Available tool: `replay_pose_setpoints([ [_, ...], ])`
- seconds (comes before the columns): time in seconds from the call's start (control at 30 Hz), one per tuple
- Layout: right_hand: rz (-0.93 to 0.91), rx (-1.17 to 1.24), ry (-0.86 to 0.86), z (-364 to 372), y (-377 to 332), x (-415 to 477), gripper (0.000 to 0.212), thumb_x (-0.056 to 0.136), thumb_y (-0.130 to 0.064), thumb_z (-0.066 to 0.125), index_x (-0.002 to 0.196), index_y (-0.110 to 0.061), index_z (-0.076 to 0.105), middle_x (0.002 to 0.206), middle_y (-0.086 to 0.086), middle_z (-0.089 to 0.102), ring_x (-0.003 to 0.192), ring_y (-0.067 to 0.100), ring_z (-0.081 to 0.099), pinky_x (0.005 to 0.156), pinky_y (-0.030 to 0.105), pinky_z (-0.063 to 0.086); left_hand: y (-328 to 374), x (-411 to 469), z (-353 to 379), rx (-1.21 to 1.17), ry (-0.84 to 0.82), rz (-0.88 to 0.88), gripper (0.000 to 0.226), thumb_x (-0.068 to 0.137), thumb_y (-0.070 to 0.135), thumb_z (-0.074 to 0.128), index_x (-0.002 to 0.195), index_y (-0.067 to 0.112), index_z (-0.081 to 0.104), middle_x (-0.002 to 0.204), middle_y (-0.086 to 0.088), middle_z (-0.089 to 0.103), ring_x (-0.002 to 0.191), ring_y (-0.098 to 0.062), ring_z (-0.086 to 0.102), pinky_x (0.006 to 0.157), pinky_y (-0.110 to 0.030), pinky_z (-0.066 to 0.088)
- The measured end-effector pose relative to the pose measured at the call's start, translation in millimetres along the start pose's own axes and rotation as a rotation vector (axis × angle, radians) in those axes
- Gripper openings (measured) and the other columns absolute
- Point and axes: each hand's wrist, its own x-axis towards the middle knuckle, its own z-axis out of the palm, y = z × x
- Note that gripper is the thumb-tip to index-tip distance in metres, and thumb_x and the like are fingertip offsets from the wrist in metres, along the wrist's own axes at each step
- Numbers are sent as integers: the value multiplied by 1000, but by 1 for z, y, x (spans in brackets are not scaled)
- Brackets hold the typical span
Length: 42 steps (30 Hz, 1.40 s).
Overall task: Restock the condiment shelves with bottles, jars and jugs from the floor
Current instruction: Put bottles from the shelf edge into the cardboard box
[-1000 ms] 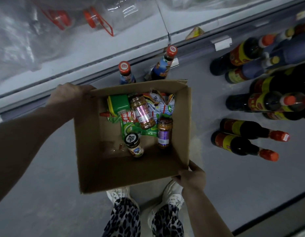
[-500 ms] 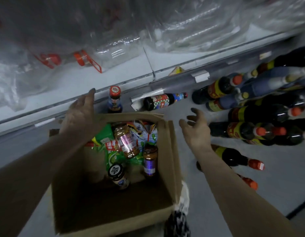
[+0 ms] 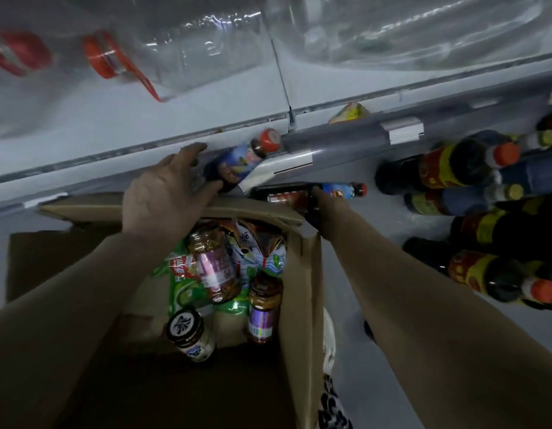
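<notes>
An open cardboard box stands on the floor below me. It holds three jars lying on green and white packets. Beyond its far wall, my left hand grips the base of an upright dark bottle with a blue label and a red cap. My right hand reaches past the box's far right corner and closes around a dark bottle lying on its side. Most of that hand's fingers are in shadow.
Several dark sauce bottles with red and yellow labels lie on the floor to the right. A low white shelf runs across the top and carries clear plastic jugs with red caps. My shoes show at the box's near right.
Both hands let go of the box, which now rests on the floor. They reached forward, the left onto the upright bottle and the right onto the lying bottle.
</notes>
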Motion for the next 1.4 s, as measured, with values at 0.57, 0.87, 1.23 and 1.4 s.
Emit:
replay_pose_setpoints([
  [0.57, -33, -71, -138, 27, -7, 39, 24, 91, -16, 72, 109, -6, 60, 83, 9, 66, 56, 20, 68, 36, 27, 49, 19, 41, 20, 30, -90, 33, 42, 91, 35, 66, 132, 28, 61, 125, -3, 68, 116, -28, 62, 97, -43, 50],
  [0.87, -525, -146, 334, -14, -27, 13, 70, 69, -19, 88, 127, -12, 51, 109, 3, 65, 99, 23, 64, 93, 39, 55, 26, 61, 39, 222, -424, 102, 46, 92, 30, 66, 136, 21, 56, 133, -10, 61, 120, -30, 56, 97, -34, 42],
  [1.23, -788, -222, 447, -61, -42, 34, 87, 68, -12, 91, 143, -12, 45, 136, 11, 57, 127, 23, 53, 107, 25, 40, 127, 113, 153, 351, -584, 146, 44, 95, 14, 56, 137, 14, 48, 136, -17, 51, 125, -35, 50, 102, -47, 40],
  [1.4, -748, -153, 372, -64, -28, 36, 76, 72, -10, 89, 136, 1, 51, 126, 14, 63, 117, 25, 62, 93, 10, 47, 125, 114, 170, 679, -582, 116, 41, 94, 17, 56, 135, 18, 50, 135, -10, 54, 125, -31, 51, 105, -51, 37],
])
